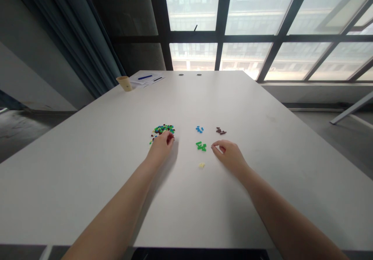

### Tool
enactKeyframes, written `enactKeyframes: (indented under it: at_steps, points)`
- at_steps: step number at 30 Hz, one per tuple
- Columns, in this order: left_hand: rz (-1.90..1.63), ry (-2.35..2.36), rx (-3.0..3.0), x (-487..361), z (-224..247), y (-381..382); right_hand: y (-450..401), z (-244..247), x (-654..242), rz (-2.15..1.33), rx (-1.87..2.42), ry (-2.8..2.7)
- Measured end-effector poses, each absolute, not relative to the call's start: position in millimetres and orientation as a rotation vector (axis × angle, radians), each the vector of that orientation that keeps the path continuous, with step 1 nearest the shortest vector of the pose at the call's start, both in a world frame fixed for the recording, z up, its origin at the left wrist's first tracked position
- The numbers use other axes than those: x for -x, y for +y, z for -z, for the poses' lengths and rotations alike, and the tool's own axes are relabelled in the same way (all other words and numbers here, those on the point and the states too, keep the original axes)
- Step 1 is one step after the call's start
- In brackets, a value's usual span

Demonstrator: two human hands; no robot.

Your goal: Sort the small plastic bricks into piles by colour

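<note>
Two hands rest on the table [72, 198]. The left hand [160, 148] sits at the near edge of the mixed pile [162, 130] of small bricks, its fingertips hidden, so any pinch cannot be told. The right hand [225, 155], right of the pile, holds thumb and forefinger slightly apart, empty. Also right of the pile lie yellow bricks [201, 165], green bricks [201, 146], blue bricks [199, 129] and brown bricks [221, 130]. A cup [124, 83] stands far beyond the pile.
</note>
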State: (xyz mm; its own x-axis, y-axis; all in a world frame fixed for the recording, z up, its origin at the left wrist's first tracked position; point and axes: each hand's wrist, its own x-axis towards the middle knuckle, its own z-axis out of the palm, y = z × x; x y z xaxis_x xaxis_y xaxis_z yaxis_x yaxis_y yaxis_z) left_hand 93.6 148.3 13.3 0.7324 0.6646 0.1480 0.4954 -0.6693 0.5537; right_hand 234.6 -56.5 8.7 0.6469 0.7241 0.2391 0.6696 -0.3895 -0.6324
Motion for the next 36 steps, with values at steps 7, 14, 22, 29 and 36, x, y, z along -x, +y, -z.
enactKeyframes:
  at_steps: [7,14,22,29,36]
  points:
    - [-0.401,0.447,-1.67,-103,-20,106,-56,-16,-227,0.007,1.941,-1.201]
    - [-0.355,0.399,-1.566,-101,-32,77,-57,-21,-216,0.038,1.744,-1.318]
    - [-0.361,0.39,-1.504,-102,-31,73,-56,-21,-213,0.1,1.632,-1.319]
    - [-0.389,0.397,-1.561,-101,-33,71,-55,-21,-212,0.123,1.599,-1.329]
    - [-0.4,0.365,-1.6,-100,-33,73,-56,-23,-212,0.155,1.578,-1.331]
